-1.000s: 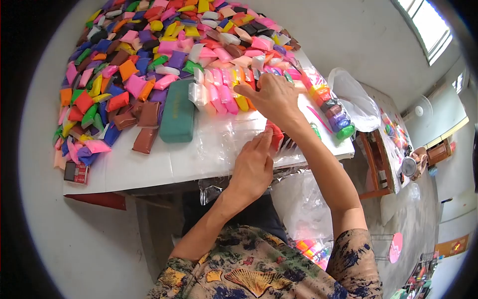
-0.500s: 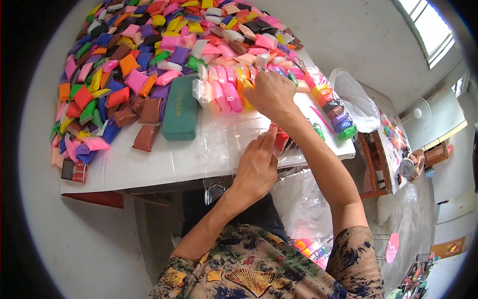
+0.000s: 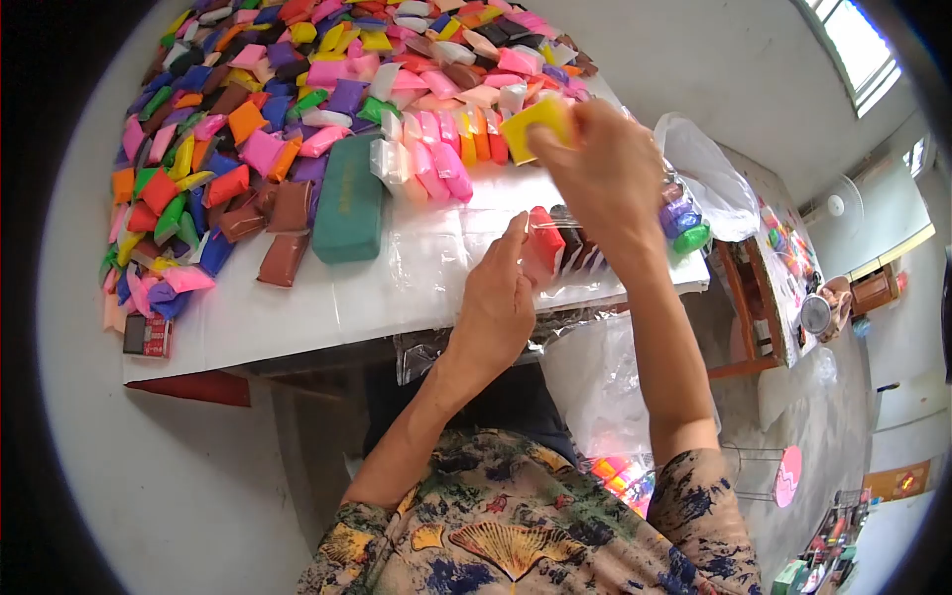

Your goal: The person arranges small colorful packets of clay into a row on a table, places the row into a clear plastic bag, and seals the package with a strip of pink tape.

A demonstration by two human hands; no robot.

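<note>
Thumb and fingers of the right hand (image 3: 613,177) close on a yellow packet (image 3: 526,134), beside the orange packets (image 3: 480,135); a light pinch likely spares its soft filling. The left hand (image 3: 496,305) has nearly straight fingers against a red packet (image 3: 542,241) in clear film (image 3: 421,260); whether they grip film, one cannot tell. Light, steady contact there should keep the dark packets alongside upright and the film from sliding.

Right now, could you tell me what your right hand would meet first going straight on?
Probably the pile of packets beyond the yellow packet in the right hand, though the hand's height is unclear and it might pass over.
</note>
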